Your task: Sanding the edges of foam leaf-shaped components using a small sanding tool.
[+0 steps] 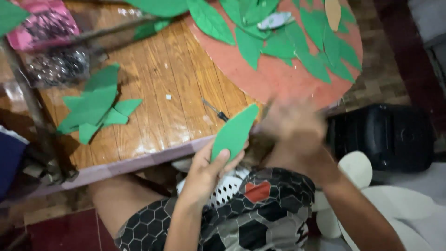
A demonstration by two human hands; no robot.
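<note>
Green foam leaf (234, 131) mid-frame, pinched by left hand (206, 174), thumb on top. Right hand (295, 125) blurred, fingers unreadable, perhaps gripping. Steady the leaf; keep thumb off its edge.

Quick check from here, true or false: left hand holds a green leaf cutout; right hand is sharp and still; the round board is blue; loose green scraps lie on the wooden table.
1. The left hand holds a green leaf cutout. True.
2. The right hand is sharp and still. False: it is motion-blurred.
3. The round board is blue. False: it is reddish-orange, with green leaves on it.
4. Loose green scraps lie on the wooden table. True.
</note>
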